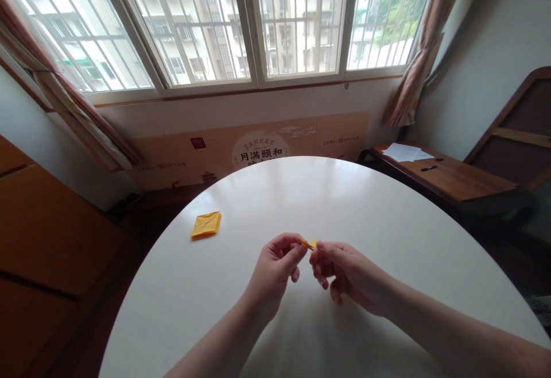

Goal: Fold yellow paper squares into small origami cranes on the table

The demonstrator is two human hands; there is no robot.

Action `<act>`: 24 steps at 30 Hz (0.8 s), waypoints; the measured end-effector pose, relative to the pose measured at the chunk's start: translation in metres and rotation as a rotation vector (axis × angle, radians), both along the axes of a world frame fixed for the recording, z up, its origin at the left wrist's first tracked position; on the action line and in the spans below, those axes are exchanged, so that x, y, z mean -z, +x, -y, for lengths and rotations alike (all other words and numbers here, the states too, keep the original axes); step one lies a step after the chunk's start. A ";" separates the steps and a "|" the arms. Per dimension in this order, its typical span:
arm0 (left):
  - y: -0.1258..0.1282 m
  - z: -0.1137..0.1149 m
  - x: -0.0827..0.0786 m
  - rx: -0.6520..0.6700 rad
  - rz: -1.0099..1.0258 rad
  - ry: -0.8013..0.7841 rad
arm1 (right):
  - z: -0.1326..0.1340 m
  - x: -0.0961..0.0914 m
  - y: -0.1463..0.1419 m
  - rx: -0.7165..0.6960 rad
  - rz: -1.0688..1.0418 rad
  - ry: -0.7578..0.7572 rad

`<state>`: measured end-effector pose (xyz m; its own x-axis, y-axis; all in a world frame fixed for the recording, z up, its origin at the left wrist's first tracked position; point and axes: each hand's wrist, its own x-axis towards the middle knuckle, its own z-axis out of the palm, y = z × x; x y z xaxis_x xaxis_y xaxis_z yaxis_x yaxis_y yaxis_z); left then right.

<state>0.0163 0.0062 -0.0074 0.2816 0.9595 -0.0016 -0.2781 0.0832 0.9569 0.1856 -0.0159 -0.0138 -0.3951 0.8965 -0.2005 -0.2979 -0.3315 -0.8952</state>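
Above the middle of the white round table (206,303), my left hand (279,263) and my right hand (342,269) meet at a small piece of folded yellow-orange paper (307,244). My left thumb and forefinger pinch its left end, while the right thumb and forefinger pinch the other end. Most of the paper is covered by my fingers, so its shape is hard to make out. The other right fingers curl loosely below. Farther left on the tabletop lies a flat, square yellow folded packet (206,226), touched by neither hand.
Behind the table stand a barred window (297,22) and a printed cardboard panel (172,154). To the right, a wooden side table (469,177) bears white papers (406,152) and a small dark object (429,168). An orange-brown cabinet (47,228) stands at the left.
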 end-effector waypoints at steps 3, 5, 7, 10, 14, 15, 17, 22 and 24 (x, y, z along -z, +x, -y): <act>-0.001 0.001 0.002 -0.013 -0.153 0.201 | 0.002 -0.003 0.001 -0.023 -0.095 -0.041; -0.003 0.001 0.002 -0.024 -0.209 0.293 | 0.002 -0.005 0.002 -0.027 -0.103 -0.059; -0.004 0.002 0.002 -0.021 -0.242 0.342 | 0.001 -0.005 0.004 -0.037 -0.092 -0.085; -0.004 0.003 0.002 -0.014 -0.271 0.344 | 0.001 -0.006 0.004 -0.018 -0.091 -0.098; -0.004 0.005 0.004 0.003 -0.313 0.296 | 0.002 -0.007 0.001 0.133 -0.070 -0.032; -0.004 0.006 0.005 0.009 -0.338 0.303 | 0.002 -0.007 0.000 0.175 -0.048 -0.011; -0.002 0.008 0.004 0.012 -0.391 0.326 | 0.003 -0.005 -0.001 0.236 0.004 0.027; 0.003 0.011 -0.002 -0.043 -0.389 0.253 | 0.006 -0.001 -0.006 0.250 0.099 0.123; 0.004 0.010 -0.005 -0.052 -0.331 0.199 | 0.007 0.001 -0.006 0.229 0.140 0.166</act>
